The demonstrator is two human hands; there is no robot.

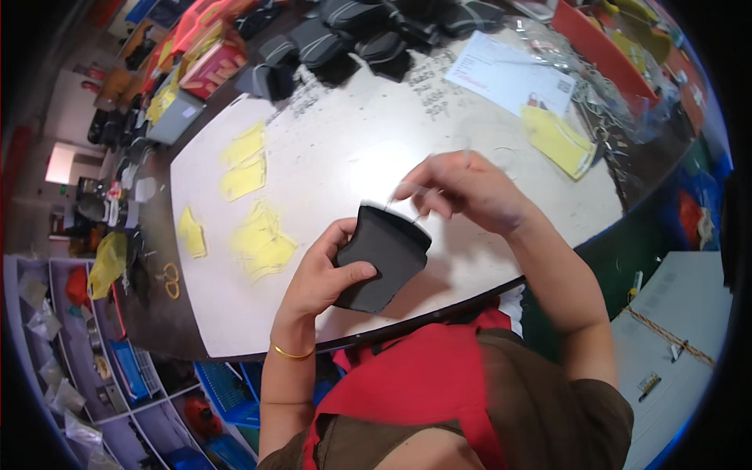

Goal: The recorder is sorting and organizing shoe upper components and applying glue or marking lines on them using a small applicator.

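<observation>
A dark grey, stiff-looking piece (pixel 388 262) with a curved top edge and a tapering lower end is held up over the white table. My left hand (pixel 319 272) is closed on its left side, thumb flat on the front and fingers behind. Just above the piece's top edge, my right hand (pixel 470 192) has its fingers bent in a pinch and partly blurred. Thin thread (pixel 389 197) runs between those fingertips and the top edge. Whether a needle is also in them I cannot make out.
Yellow cut pieces (pixel 262 239) lie at the left on the white table (pixel 329 157), more yellow ones (pixel 558 141) at the right by a paper sheet (pixel 501 70). Black shoe-like items (pixel 329 43) line the back. Yellow-handled scissors (pixel 171 280) lie left; a red tray (pixel 603 51) stands back right.
</observation>
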